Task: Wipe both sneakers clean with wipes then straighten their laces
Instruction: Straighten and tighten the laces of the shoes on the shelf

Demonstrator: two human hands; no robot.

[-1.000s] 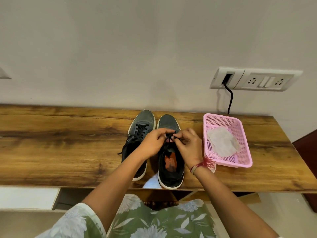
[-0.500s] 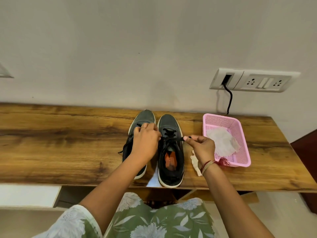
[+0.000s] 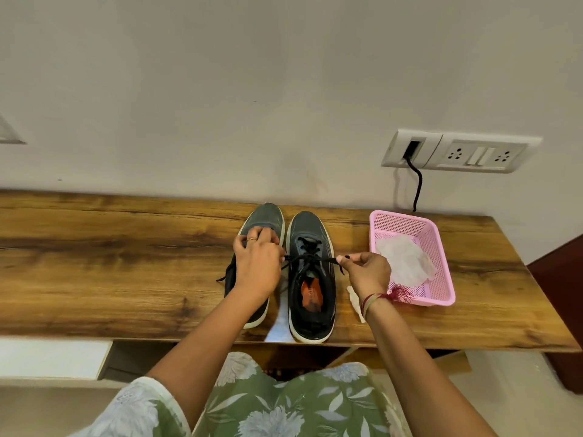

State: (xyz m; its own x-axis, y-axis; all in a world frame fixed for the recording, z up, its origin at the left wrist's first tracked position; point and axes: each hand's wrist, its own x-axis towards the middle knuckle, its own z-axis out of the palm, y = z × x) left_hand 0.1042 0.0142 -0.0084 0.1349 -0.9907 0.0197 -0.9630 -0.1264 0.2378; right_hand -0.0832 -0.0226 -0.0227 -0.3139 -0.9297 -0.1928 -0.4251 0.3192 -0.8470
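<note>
1. Stage: lace work, by the look of it. Two sneakers stand side by side on the counter [image 3: 126, 272], toes to the wall. Neither of the hands holds a wipe.
2. Wiping: judged finished. One used wipe [image 3: 405, 263] lies in the pink basket [image 3: 441, 247] at the right, and a crumpled wipe [image 3: 355, 301] lies on the counter just beside the right sneaker [image 3: 310, 234], partly hidden by the wrist. How clean the uppers are cannot be told from here.
3. Right sneaker: its lace [image 3: 299, 257] is drawn out sideways into a taut line across the tongue, one end to each hand. No knot or tuck that I can see.
4. Left sneaker [image 3: 265, 217]: mostly covered by the left hand. A loose lace end [image 3: 222, 278] trails off its outer side onto the counter, so this one is likely left to do.
5. Left hand [image 3: 257, 266]: back up, over the left sneaker, fingers curled, pinching one lace end at the gap between the shoes. Whether it touches the sneaker below, cannot tell.
6. Right hand [image 3: 367, 272]: just right of the right sneaker, above the crumpled wipe, fingertips pinching the other lace end, remaining fingers curled in.
7. Both forearms reach in from the near edge, spread apart, the lace tight between them.
</note>
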